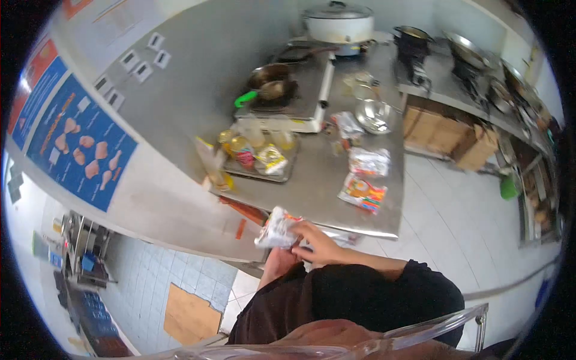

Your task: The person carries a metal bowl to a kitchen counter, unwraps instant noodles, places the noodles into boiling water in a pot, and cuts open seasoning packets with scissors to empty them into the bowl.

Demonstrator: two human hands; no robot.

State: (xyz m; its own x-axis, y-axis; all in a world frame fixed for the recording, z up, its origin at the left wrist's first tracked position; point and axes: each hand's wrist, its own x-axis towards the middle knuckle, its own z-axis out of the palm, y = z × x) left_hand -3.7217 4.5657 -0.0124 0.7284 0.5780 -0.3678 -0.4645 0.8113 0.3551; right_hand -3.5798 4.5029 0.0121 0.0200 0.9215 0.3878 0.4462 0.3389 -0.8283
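Near my body, in front of the steel table's front edge, my left hand (pixel 280 262) holds a white and red packet (pixel 279 229) from below. My right hand (pixel 316 242) is on the packet's right side, its fingers closed on it. Two more packets lie on the steel table (pixel 312 201): a silvery one (pixel 369 162) and, just in front of it, a red and yellow one (pixel 363 193). Another packet (pixel 347 126) lies farther back, beside a shiny metal bowl (pixel 373 116).
A tray (pixel 282 176) of bottles and a yellow packet stands at the table's left. Behind it, a pot (pixel 270 81) with a green handle sits on a stove (pixel 309 123). A large cooker (pixel 339 27) stands at the back; pans (pixel 467 51) line the right counter.
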